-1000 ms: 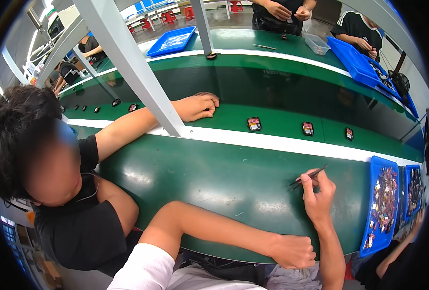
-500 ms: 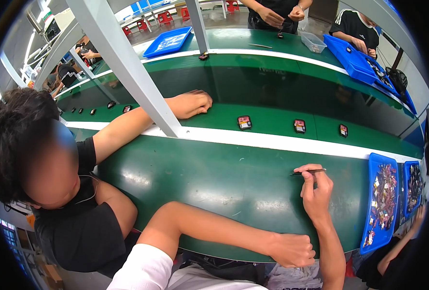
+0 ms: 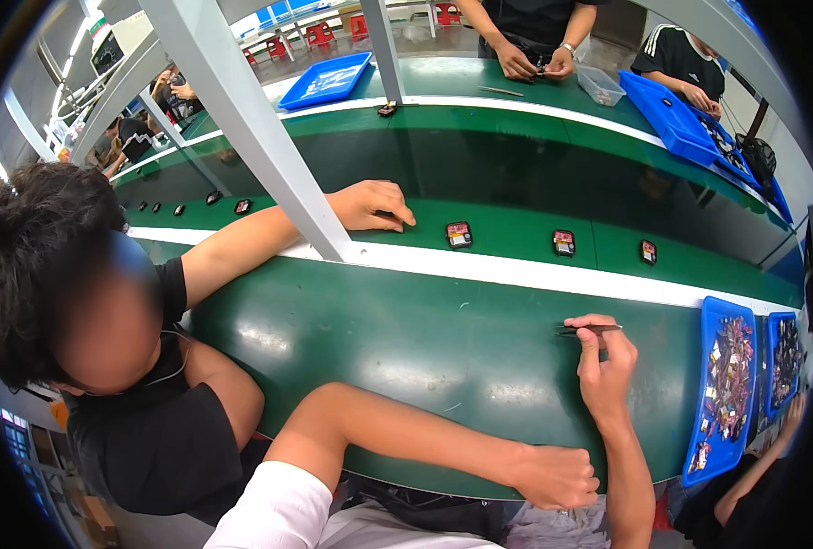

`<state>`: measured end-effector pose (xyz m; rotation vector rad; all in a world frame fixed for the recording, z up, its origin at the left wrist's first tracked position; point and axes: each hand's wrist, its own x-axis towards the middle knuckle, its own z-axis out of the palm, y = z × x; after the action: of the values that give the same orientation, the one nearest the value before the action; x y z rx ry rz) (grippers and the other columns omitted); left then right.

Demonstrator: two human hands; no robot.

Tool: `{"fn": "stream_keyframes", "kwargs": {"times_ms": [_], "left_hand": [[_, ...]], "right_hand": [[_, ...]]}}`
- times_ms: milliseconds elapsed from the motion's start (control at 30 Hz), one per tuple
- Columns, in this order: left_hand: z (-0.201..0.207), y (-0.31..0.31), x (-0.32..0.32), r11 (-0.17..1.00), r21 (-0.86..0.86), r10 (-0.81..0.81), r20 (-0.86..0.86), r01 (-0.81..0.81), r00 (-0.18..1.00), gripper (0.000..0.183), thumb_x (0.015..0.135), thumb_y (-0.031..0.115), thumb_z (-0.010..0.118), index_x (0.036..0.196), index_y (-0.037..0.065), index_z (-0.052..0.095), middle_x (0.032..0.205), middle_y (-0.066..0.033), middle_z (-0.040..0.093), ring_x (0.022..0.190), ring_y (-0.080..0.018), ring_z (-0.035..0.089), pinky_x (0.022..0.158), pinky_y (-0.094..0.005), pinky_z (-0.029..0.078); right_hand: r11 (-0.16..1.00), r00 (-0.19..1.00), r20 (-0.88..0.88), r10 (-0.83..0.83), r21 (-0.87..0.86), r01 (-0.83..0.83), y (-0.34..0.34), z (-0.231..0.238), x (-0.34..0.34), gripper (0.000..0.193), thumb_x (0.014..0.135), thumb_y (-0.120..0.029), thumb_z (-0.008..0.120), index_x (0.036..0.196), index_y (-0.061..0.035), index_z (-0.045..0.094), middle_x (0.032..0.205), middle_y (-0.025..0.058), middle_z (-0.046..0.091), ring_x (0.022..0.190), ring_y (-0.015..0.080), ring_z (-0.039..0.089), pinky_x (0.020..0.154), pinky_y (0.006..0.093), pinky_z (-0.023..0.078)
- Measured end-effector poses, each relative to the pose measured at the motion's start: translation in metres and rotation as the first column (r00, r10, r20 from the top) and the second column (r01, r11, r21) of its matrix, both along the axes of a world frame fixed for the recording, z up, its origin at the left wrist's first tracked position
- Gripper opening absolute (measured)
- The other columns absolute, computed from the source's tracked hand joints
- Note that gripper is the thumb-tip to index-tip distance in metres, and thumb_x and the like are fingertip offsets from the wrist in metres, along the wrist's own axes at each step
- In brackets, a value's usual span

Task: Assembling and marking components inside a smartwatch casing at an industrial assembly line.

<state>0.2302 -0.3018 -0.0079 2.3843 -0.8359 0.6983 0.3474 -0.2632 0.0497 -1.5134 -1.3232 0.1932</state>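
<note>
My right hand (image 3: 607, 366) is raised over the green worktop (image 3: 406, 339), its fingers closed on dark, slim tweezers (image 3: 589, 328) whose tips point left. The tips touch nothing. My left hand (image 3: 557, 477) lies at the near edge of the worktop as a loose fist, close to my right forearm; no object shows in it, though its palm side is hidden. Beyond the white rail, small black square devices (image 3: 564, 242) with red and pale insides sit spaced out on a green belt (image 3: 507, 220).
At my left a co-worker's hand (image 3: 372, 206) hovers by the belt, the arm passing behind a white post (image 3: 251, 128). Blue trays (image 3: 696, 467) of small mixed parts stand at right. Across the belt, people work near a clear box (image 3: 600, 85) and a blue tray (image 3: 326, 80).
The devices on the belt have shifted slightly left. The neighbouring co-worker's hand has lifted and its fingers have loosened. My own hands have hardly moved; the view has shifted a little.
</note>
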Motion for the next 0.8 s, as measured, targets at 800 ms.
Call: {"fn": "stream_keyframes", "kwargs": {"times_ms": [800], "left_hand": [[0.011, 0.006, -0.004, 0.999, 0.045, 0.003, -0.026, -0.001, 1.0, 0.02, 0.076, 0.018, 0.065, 0.07, 0.0, 0.057, 0.062, -0.0109, 0.055, 0.055, -0.0306, 0.058, 0.047, -0.0438, 0.04]], "right_hand": [[0.999, 0.999, 0.033, -0.039, 0.02, 0.038, 0.001, 0.001, -0.003, 0.006, 0.09, 0.006, 0.071, 0.096, 0.0057, 0.07, 0.095, 0.0131, 0.075, 0.069, 0.0162, 0.071, 0.058, 0.0254, 0.049]]}}
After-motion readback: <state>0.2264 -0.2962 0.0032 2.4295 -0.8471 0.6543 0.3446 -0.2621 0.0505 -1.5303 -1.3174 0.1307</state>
